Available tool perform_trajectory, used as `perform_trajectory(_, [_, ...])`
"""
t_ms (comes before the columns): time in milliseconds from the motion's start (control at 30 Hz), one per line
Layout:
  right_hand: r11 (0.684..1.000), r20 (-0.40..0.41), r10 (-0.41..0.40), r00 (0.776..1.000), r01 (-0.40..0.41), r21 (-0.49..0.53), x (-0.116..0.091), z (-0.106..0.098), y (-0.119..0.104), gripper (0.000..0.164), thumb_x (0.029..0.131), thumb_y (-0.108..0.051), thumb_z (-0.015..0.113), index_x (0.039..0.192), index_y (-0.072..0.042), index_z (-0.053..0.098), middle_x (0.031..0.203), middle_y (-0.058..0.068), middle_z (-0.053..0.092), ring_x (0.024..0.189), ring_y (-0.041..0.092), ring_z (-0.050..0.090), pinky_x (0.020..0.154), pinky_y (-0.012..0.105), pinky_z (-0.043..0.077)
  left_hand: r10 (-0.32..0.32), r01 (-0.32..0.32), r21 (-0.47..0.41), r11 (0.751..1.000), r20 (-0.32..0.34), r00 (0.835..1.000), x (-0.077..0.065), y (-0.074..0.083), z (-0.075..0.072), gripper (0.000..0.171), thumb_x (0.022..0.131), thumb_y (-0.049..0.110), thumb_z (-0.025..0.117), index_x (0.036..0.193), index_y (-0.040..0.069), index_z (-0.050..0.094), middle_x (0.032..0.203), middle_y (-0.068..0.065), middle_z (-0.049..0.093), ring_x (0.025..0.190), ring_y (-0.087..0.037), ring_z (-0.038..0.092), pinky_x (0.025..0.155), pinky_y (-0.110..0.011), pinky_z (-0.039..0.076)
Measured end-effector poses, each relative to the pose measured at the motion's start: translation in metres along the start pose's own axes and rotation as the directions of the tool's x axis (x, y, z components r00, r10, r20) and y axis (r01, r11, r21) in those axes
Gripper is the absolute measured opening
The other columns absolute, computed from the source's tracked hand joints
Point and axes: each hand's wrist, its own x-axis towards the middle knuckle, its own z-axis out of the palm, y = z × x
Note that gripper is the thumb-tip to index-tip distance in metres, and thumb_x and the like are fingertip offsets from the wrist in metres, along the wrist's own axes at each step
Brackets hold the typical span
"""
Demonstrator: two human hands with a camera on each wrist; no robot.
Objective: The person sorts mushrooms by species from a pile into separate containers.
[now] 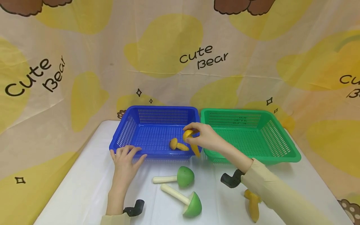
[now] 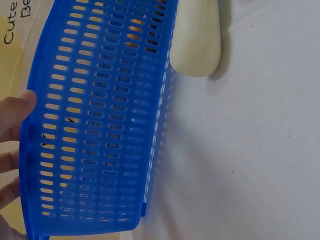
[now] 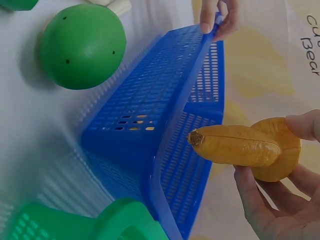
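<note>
My right hand [image 1: 206, 136] pinches a yellow toy mushroom [image 3: 240, 145] by its cap, above the right front corner of the blue basket [image 1: 152, 153]. Its stem points down in the head view. Inside that basket lies another yellow-brown mushroom [image 1: 175, 144] on its side. At the near left of the basket, my left hand [image 1: 125, 159] rests on the rim, its fingers over the edge; the left wrist view shows the fingertips [image 2: 17, 107] at the rim.
A green basket [image 1: 281, 157] stands right of the blue one. Two green-capped mushrooms [image 1: 185, 177] [image 1: 192, 204] with pale stems lie on the white table in front. Another yellow mushroom [image 1: 254, 207] lies near the right forearm. A patterned cloth hangs behind.
</note>
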Motion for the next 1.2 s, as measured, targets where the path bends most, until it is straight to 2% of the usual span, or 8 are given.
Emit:
perform_trajectory(133, [0.999, 0.014, 0.009, 1.0, -0.009, -0.034, 0.015, 0.002, -0.001, 0.035, 0.084, -0.017, 0.068, 0.118, -0.012, 0.064, 0.112, 0.005, 0.066, 0.102, 0.022, 0.059, 0.086, 0.034, 0.05, 0.003, -0.003, 0.002, 1.0, -0.006, 1.0, 0.0, -0.001, 0.001, 0.029, 0.073, 0.018, 0.082, 0.096, 0.005, 0.07, 0.098, -0.016, 0.063, 0.101, -0.037, 0.047, 0.103, -0.08, 0.009])
perform_trajectory(367, [0.997, 0.04, 0.063, 0.997, -0.061, -0.045, 0.038, 0.004, 0.003, 0.035, 0.084, -0.019, 0.07, 0.118, -0.01, 0.064, 0.112, 0.008, 0.066, 0.092, 0.022, 0.059, 0.073, 0.025, 0.049, -0.003, 0.003, 0.002, 1.0, 0.006, 1.0, 0.001, -0.001, 0.0, 0.029, 0.074, 0.019, 0.082, 0.096, 0.005, 0.07, 0.099, -0.015, 0.063, 0.103, -0.036, 0.047, 0.104, -0.079, 0.009])
perform_trajectory(600, [0.992, 0.032, 0.101, 0.994, -0.098, -0.073, 0.058, 0.01, 0.015, 0.036, 0.084, -0.021, 0.07, 0.118, -0.01, 0.064, 0.11, 0.009, 0.066, 0.088, 0.019, 0.058, 0.069, 0.021, 0.047, -0.008, 0.008, 0.005, 1.0, 0.011, 1.0, 0.0, 0.001, -0.001, 0.029, 0.074, 0.019, 0.082, 0.096, 0.005, 0.07, 0.099, -0.015, 0.063, 0.103, -0.036, 0.047, 0.104, -0.079, 0.009])
perform_trajectory(767, [0.989, 0.037, 0.099, 0.994, -0.094, -0.112, 0.067, 0.015, 0.023, 0.038, 0.085, -0.02, 0.069, 0.12, -0.006, 0.063, 0.109, 0.012, 0.067, 0.084, 0.018, 0.058, 0.066, 0.019, 0.047, -0.003, 0.003, 0.01, 1.0, 0.005, 1.0, 0.0, 0.001, 0.0, 0.028, 0.074, 0.019, 0.082, 0.096, 0.005, 0.07, 0.098, -0.015, 0.063, 0.102, -0.037, 0.047, 0.103, -0.08, 0.009])
perform_trajectory(1033, [0.983, 0.047, 0.127, 0.991, -0.12, -0.139, 0.076, 0.022, 0.031, 0.039, 0.086, -0.017, 0.067, 0.122, -0.004, 0.061, 0.113, 0.013, 0.066, 0.084, 0.018, 0.058, 0.068, 0.023, 0.047, -0.001, 0.001, 0.006, 1.0, 0.006, 1.0, 0.0, 0.001, 0.001, 0.029, 0.074, 0.02, 0.081, 0.096, 0.005, 0.07, 0.099, -0.015, 0.063, 0.103, -0.037, 0.047, 0.103, -0.08, 0.01])
perform_trajectory(1200, [0.971, 0.058, 0.111, 0.992, -0.096, -0.22, 0.082, 0.031, 0.037, 0.038, 0.087, -0.014, 0.064, 0.123, -0.003, 0.06, 0.111, 0.013, 0.066, 0.077, 0.016, 0.054, 0.065, 0.023, 0.045, -0.005, 0.005, 0.008, 1.0, 0.005, 1.0, 0.0, -0.001, 0.0, 0.029, 0.074, 0.019, 0.082, 0.096, 0.005, 0.07, 0.099, -0.015, 0.063, 0.103, -0.037, 0.047, 0.103, -0.08, 0.01])
